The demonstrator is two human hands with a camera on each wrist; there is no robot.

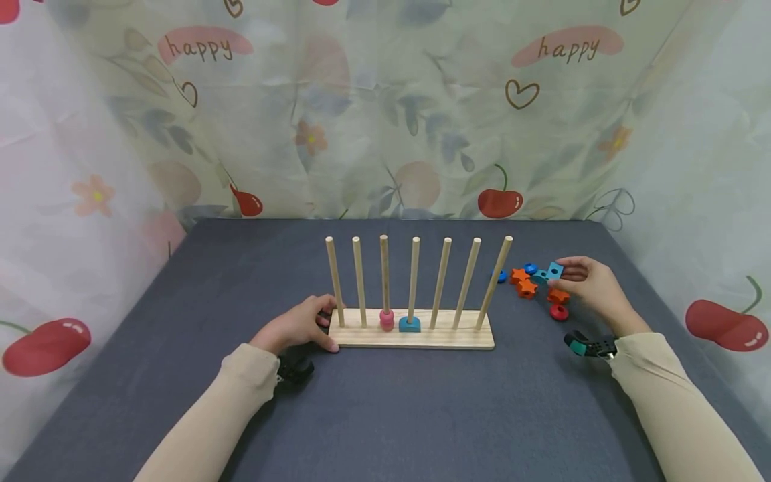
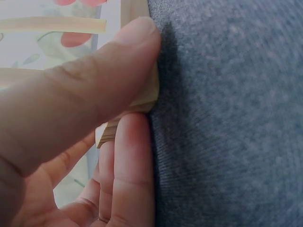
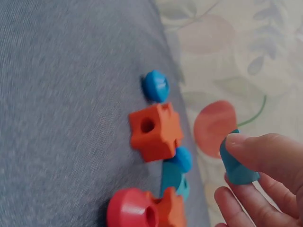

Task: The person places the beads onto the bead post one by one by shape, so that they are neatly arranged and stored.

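Block [image 3: 238, 171] of teal colour is pinched between thumb and fingers of the right hand [image 1: 599, 291], toward the right edge of the tabletop [image 1: 391, 415]. Just beside lie orange stars [image 1: 523, 293], blue beads [image 1: 530, 268] and a red bead [image 1: 559, 316]. The left hand [image 1: 295, 327] grips the left end of the rack [image 1: 355, 339], midway between the side edges; pink beads [image 1: 387, 323] and a teal piece [image 1: 409, 327] sit on its pegs [image 1: 446, 271].

Smooth, pale wood with visible grain is shown in the base [image 1: 446, 338] and pegs [image 1: 440, 284]. The teal block [image 3: 236, 163] is finished smooth and matt, the red bead [image 3: 128, 210] lightly glossed, the orange star [image 3: 154, 144] satin. The desk [image 1: 385, 415] is surfaced in matt woven textile, backed by a creased, printed cloth curtain [image 1: 385, 134].
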